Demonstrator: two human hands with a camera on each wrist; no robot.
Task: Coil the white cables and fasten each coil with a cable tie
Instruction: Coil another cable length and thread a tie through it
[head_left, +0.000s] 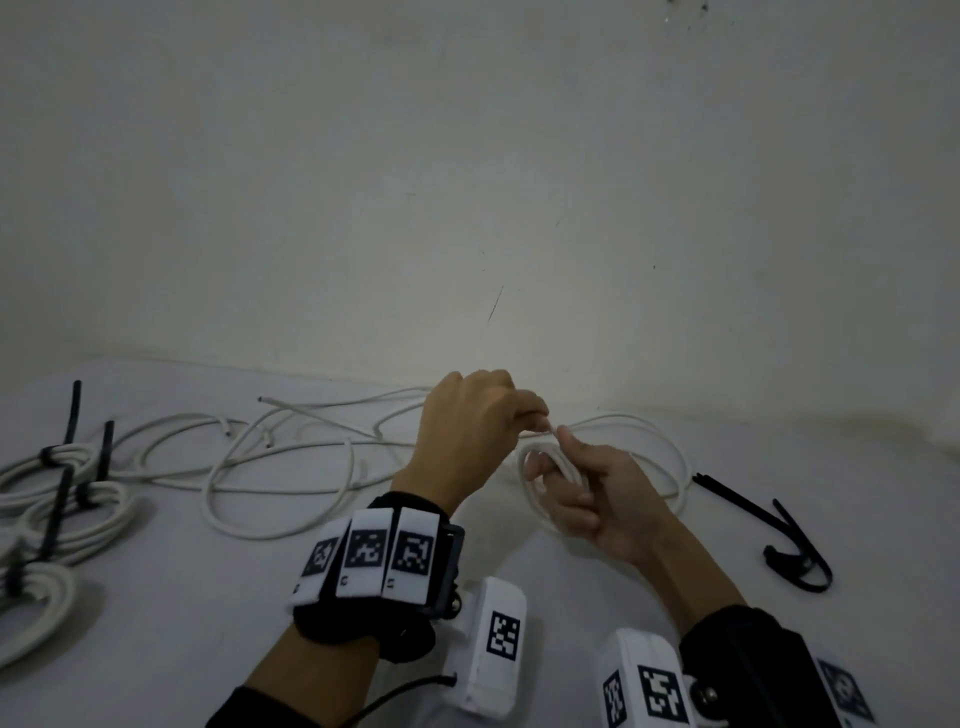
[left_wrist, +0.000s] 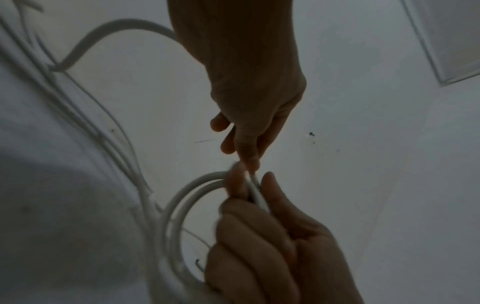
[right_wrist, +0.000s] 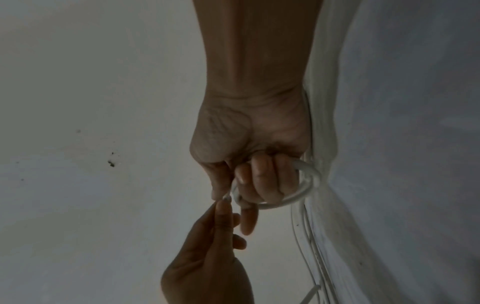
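On the desk (head_left: 156, 649) before you, tied coils (head_left: 78, 514) lie far left, loose cables (head_left: 280, 457) centre-left, your hands' coil (head_left: 540, 467) centre, and what seem spare ties (head_left: 779, 535) right.
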